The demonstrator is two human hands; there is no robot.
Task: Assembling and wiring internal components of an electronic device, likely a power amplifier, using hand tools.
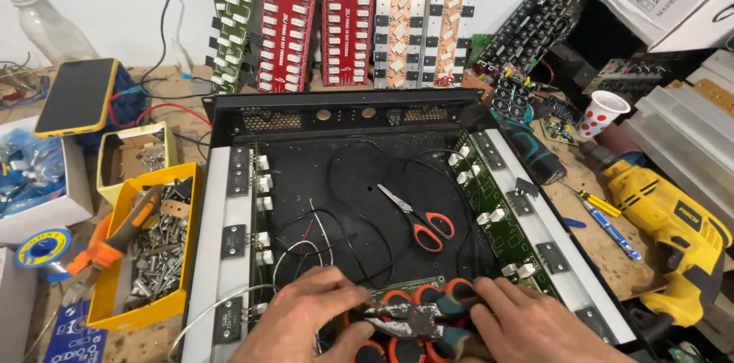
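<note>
A worn wooden table (604, 248) carries an open black metal amplifier chassis (344, 107) at centre, a yellow plastic bin of screws (191, 202) at left, and a yellow power drill (673, 218) at right.

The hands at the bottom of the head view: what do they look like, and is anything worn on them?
Both are bare. The left hand and the right hand show no gloves, and no rings are visible on the fingers in view. No sleeve or watch reaches into the picture; the wrists run out at the bottom edge. The knuckles and fingers look somewhat dusty from work. No markings or bandages can be seen.
</note>
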